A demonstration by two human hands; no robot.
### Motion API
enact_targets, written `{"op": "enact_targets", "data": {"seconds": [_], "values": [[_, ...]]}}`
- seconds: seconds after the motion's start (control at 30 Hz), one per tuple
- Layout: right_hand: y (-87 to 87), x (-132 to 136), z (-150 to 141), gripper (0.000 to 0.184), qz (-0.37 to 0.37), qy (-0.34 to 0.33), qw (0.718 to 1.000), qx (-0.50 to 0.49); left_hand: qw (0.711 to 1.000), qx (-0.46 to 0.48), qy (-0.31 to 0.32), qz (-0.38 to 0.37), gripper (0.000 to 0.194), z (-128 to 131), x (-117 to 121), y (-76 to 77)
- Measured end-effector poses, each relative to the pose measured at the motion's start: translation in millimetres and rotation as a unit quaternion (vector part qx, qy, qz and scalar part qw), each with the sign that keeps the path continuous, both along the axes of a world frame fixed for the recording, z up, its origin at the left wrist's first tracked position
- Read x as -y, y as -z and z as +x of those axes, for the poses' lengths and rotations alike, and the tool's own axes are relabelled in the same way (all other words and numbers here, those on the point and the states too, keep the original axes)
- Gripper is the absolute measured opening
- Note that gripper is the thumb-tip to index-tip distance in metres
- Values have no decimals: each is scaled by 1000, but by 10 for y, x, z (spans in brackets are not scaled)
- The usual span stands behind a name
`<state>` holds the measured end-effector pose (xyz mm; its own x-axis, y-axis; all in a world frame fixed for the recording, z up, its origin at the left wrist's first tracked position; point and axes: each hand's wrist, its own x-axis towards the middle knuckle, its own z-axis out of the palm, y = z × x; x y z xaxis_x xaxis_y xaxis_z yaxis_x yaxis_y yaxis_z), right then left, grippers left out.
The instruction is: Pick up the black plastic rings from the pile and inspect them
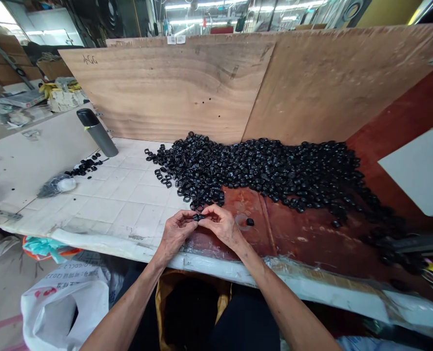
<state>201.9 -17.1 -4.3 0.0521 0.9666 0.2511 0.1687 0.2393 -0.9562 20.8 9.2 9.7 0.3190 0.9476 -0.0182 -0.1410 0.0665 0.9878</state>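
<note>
My left hand (179, 229) and my right hand (219, 224) meet near the table's front edge, both closed in a pinch. Between their fingertips is a small black plastic part (198, 217), partly covered by the fingers; its exact kind is too small to tell. Just beyond the hands spreads a large pile of small black ring-like parts (260, 163), reaching far to the right. One loose black part (250, 222) lies by itself on the red-brown surface, right of my right hand.
Wooden boards (180, 92) stand along the back. At left are a grey bottle (101, 134), a smaller heap of black pieces (85, 166) and a clear plastic bag (55, 185). A white box (419, 170) is at right. Below the edge, an open bag (160, 302) sits between the legs.
</note>
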Motion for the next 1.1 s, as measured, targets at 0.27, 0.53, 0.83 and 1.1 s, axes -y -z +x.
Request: {"op": "enact_targets", "data": {"seconds": [0.27, 0.53, 0.83, 1.1], "values": [[-38, -3, 36, 16, 95, -3, 993, 72, 999, -32, 2, 40, 31, 4, 40, 5], [-33, 10, 29, 15, 119, 6, 990, 75, 994, -58, -14, 92, 25, 2, 46, 44], [-86, 73, 36, 23, 89, -17, 992, 85, 991, -70, -19, 115, 24, 12, 73, 16], [-77, 96, -6, 17, 11, -5, 994, 110, 989, -65, -3, 132, 23, 21, 78, 37]]}}
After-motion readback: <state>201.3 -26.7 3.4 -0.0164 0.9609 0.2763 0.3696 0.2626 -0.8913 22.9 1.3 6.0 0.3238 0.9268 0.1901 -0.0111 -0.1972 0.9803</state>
